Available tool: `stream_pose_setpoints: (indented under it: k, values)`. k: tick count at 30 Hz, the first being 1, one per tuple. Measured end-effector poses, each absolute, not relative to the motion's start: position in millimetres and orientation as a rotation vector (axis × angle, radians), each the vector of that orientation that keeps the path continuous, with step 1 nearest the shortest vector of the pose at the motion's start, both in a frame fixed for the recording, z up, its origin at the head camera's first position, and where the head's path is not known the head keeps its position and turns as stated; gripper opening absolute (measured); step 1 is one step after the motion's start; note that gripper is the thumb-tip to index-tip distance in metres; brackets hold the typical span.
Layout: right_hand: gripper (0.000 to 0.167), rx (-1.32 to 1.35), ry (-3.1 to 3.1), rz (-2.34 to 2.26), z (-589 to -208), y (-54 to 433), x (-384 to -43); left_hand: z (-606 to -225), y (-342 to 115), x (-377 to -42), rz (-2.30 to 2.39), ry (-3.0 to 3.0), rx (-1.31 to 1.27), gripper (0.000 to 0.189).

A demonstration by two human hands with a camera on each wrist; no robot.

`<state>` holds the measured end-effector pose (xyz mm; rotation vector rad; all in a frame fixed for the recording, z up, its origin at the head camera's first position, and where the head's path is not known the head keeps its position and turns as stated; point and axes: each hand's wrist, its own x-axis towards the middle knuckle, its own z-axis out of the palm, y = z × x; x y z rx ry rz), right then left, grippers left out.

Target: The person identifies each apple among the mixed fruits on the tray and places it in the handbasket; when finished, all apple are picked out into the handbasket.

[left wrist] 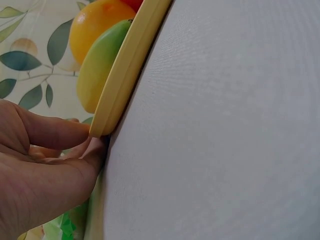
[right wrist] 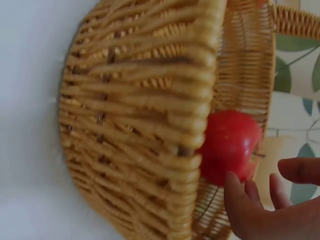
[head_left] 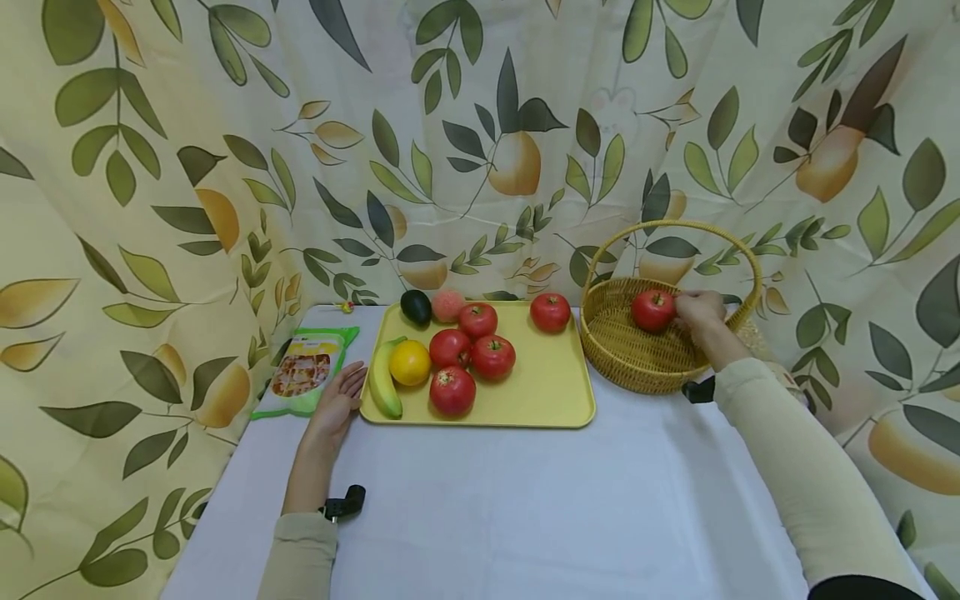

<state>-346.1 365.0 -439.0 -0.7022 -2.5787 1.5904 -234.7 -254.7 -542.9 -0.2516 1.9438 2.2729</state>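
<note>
Inside the basket (head_left: 645, 382) at right, the R hand (head_left: 701, 312) is beside a red apple (head_left: 653, 311), fingers loosely spread, gap btwn thumb & fruit; one fingertip overlaps the apple's edge in the right-wrist view, can't tell if touching. Apple sits w/in the rim, under the arched handle. At the left, the L hand (head_left: 341, 400) pinches the edge of the yellow tray (head_left: 551, 383), thumb on the rim, fingers lower. Just inside that edge: banana (head_left: 383, 382), w/ a round orange fruit (head_left: 410, 362) to its right. Mid-tray, 4 red fruits (head_left: 492, 357) cluster; a 5th, the lone red fruit (head_left: 550, 312), is at far right. Dark oval fruit (head_left: 416, 308) & peach (head_left: 447, 306) sit along the far edge. Green/white bag (head_left: 306, 375) w/ food pic lies left of the L hand. All on a white-covered desk (head_left: 525, 500); leaf-print curtain (head_left: 337, 83) behind.
</note>
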Motion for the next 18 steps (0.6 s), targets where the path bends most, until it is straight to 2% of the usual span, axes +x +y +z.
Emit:
stream_pose_setpoints:
  k: [8,18]
  values:
    - [0.052,-0.614,-2.521,1.709,-429,350,-341,-539,-253,-235,2.296,1.927,-0.258,0.084]
    - [0.05,-0.353,-2.526,1.857,-412,325,-325,-541,-254,-233,2.305,1.929,-0.253,0.084]
